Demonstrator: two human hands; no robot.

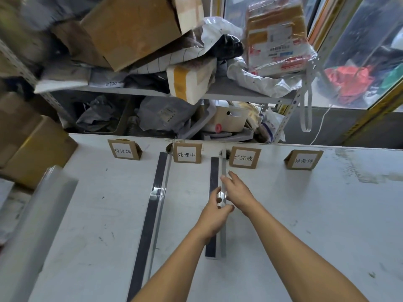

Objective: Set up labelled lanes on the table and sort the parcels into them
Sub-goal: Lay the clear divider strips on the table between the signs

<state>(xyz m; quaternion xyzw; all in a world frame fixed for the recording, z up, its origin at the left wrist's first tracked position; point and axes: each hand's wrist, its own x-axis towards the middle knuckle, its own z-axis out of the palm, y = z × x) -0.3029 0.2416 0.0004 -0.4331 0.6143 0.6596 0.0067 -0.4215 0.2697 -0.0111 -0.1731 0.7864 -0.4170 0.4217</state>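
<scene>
Metal second divider strip [222,214] lies on the tabletop [305,214], right of the first strip [152,214]. Left hand [214,212] fingers pinch it; right hand [236,189] rests on it, fingers spread. Square it between labels [187,153], then press flat.

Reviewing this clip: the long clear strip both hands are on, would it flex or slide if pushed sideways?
The long clear plastic divider strip probably stays stiff: it runs straight along its length. It looks thin and light, so a sideways push would likely slide it on the smooth white table. Left hand and right hand steady it.
</scene>
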